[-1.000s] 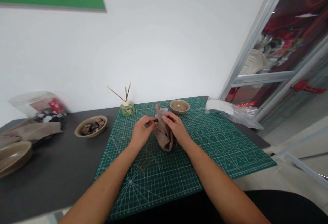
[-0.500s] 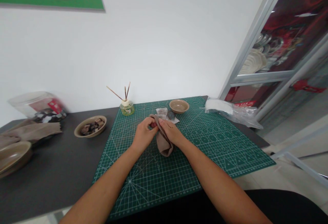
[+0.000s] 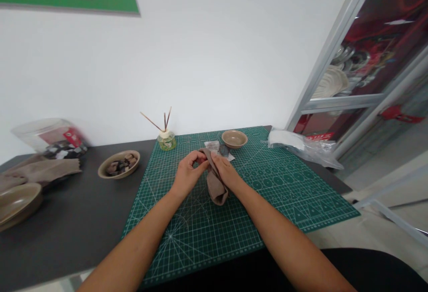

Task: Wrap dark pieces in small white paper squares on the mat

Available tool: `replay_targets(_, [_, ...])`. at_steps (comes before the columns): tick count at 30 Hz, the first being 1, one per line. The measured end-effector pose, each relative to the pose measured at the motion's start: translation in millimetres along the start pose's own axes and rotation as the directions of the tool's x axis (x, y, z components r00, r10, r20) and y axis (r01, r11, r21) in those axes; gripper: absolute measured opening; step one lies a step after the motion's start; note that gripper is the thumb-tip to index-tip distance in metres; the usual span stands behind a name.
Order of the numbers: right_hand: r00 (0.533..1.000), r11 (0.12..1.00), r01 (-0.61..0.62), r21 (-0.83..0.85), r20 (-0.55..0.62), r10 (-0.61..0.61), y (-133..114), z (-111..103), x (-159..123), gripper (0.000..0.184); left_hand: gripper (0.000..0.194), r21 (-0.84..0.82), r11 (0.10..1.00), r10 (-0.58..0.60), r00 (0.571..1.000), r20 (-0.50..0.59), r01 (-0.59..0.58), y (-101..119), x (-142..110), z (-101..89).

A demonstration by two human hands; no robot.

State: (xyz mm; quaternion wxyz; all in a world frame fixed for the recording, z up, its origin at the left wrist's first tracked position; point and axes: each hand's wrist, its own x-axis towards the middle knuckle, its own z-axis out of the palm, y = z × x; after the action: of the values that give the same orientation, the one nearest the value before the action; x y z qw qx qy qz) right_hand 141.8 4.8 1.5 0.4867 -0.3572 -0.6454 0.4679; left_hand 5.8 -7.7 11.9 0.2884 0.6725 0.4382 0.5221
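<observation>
The left hand (image 3: 189, 169) is pinching the upper edge of a brown cloth (image 3: 216, 187) over the middle of the cutting mat (image 3: 287, 180); the right hand (image 3: 226, 170) is gripping its right side, fingertips partly hidden. Whether cloth is touching mat cannot be told. Toward the far edge, a pale sheet (image 3: 211, 146) is lying partly covered. At the left edge of the desk (image 3: 76, 225), a bowl (image 3: 23, 207) is running out of view.

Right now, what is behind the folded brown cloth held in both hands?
Behind the brown cloth lie a rumpled white sheet and a shallow beige bowl. The cloth and right hand hide whatever is directly behind them.
</observation>
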Motion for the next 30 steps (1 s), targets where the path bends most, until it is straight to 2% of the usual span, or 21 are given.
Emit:
replay_targets(9, [0.992,0.987,-0.113,0.116,-0.041,0.119,-1,-5,0,0.042,0.016,-0.158,0.985,-0.067,0.998,0.011,0.067,-2,1,1.0])
replay_targets(15, [0.999,0.982,-0.042,0.184,0.030,0.037,5,1,2,0.037,0.009,-0.022,1.000,0.008,0.999,0.034,-0.007,2,1,-0.1])
replay_targets(19, [0.996,0.949,-0.075,0.306,0.060,0.059,7,1,4,0.032,0.007,0.030,0.999,0.025,0.999,0.032,-0.025,4,0,-0.3])
replay_targets(22, [0.994,0.944,-0.107,0.314,0.070,0.090,6,0,4,0.033,0.009,0.035,0.999,0.015,0.999,0.040,-0.017,4,1,-1.0])
replay_targets(26, [0.991,0.936,-0.133,0.327,0.067,0.118,1,0,3,0.038,0.010,-0.056,0.998,-0.027,0.997,0.075,0.031,0,3,-2.5])
replay_targets(30, [0.973,0.895,-0.232,0.380,0.098,0.210,-3,0,-1,0.041,0.013,-0.172,0.981,-0.081,0.994,0.078,0.094,-7,4,-3.4])
